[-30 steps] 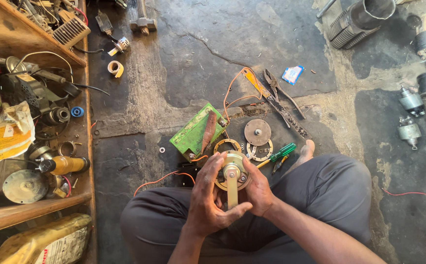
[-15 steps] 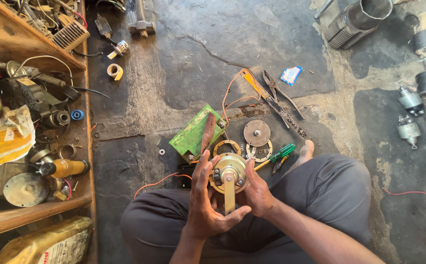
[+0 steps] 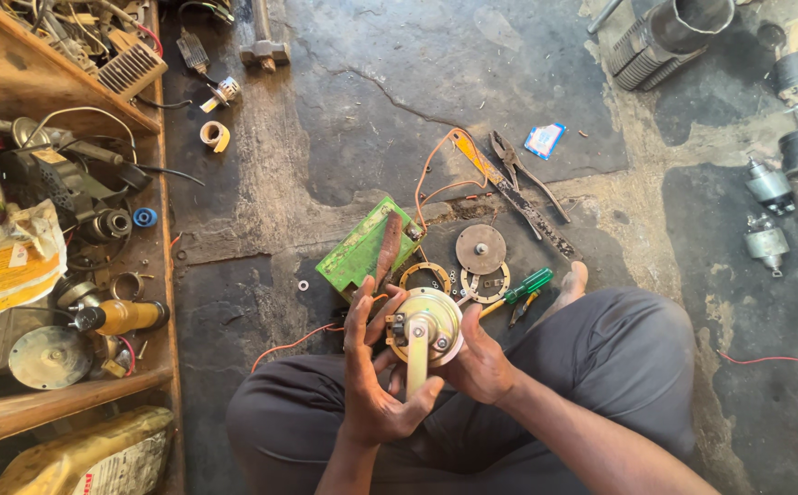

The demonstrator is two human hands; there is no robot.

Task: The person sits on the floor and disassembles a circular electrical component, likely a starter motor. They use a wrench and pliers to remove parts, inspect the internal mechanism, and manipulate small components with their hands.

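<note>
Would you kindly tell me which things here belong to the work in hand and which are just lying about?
In hand:
left hand and right hand hold the round metal horn; metal disc, ring and green screwdriver lie close by.

Lying about:
pliers, tape roll, blue packet, yellow bottle.

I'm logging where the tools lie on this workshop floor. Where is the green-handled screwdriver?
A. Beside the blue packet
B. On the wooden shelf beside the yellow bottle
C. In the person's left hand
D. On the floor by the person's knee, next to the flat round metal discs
D: the green-handled screwdriver lies on the floor beside the flat round metal discs, while both hands hold the round brass-coloured metal part.
</note>
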